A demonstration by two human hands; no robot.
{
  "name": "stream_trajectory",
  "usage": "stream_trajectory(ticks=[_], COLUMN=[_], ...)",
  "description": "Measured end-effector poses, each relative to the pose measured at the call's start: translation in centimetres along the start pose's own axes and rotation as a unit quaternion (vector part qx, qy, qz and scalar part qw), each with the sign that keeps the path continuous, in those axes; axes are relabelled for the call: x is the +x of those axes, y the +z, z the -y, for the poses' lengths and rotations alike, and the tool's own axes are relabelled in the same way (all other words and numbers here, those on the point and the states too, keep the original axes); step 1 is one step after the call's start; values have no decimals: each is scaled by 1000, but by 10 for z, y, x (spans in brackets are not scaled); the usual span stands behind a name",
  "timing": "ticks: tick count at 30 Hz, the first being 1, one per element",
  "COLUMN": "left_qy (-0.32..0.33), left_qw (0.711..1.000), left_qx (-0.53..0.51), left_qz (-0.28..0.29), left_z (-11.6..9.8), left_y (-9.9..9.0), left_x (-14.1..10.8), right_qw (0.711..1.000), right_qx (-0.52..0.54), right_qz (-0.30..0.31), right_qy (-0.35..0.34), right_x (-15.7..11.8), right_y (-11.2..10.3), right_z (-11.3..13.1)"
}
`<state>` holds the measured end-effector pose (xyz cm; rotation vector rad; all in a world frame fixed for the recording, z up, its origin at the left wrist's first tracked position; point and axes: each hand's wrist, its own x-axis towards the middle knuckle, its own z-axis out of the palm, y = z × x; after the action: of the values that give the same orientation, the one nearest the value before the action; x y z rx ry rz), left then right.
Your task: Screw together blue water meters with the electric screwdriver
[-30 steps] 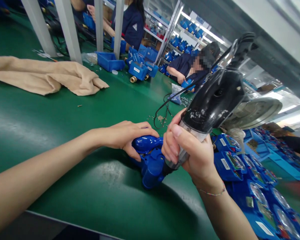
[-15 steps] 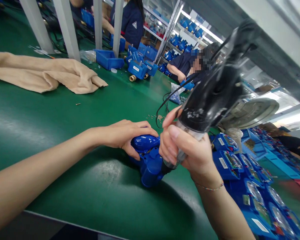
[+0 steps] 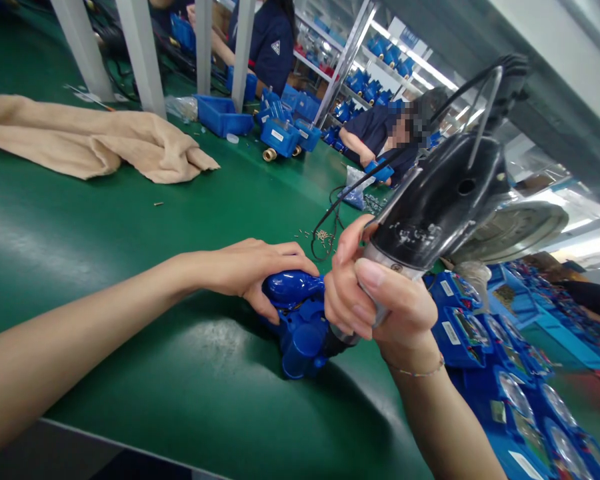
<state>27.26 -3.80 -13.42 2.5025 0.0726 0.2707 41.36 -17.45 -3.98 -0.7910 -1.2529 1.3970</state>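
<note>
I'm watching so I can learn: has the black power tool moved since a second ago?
Yes, a little: the top of the black power tool has leaned to the right, judged against the tan cloth.

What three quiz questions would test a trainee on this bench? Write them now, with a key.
1. Multiple choice: what does the left hand clasp? a) the beige cloth b) the blue meter casing
2. True or false: the right hand grips the black power tool.
3. Fill the gap: the small brass-coloured pins lie on the ____ bench top.

Key: 1 b; 2 true; 3 green.
</note>
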Motion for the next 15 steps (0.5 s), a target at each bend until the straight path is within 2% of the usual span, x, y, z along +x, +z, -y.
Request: stream_trajectory(ticks=[5, 7, 12, 15], left_qy=[-10, -12, 12, 11], left_qw=[1000, 1000, 1000, 1000], left_qx=[14, 14, -10, -8], left_qz=[10, 8, -1, -2], left_z=[-2, -1, 4, 3], left_y=[-2, -2, 2, 1], left_x=[1, 0, -2, -1], right_qw=[997, 996, 998, 998], right_qx=[-19, -32, -40, -31], right_qz=[-61, -76, -8, -12], right_qy=[-32, -24, 49, 49], right_x=[-4, -5, 2, 3], right_y=[2, 4, 3, 2], right_z=[3, 3, 2, 2])
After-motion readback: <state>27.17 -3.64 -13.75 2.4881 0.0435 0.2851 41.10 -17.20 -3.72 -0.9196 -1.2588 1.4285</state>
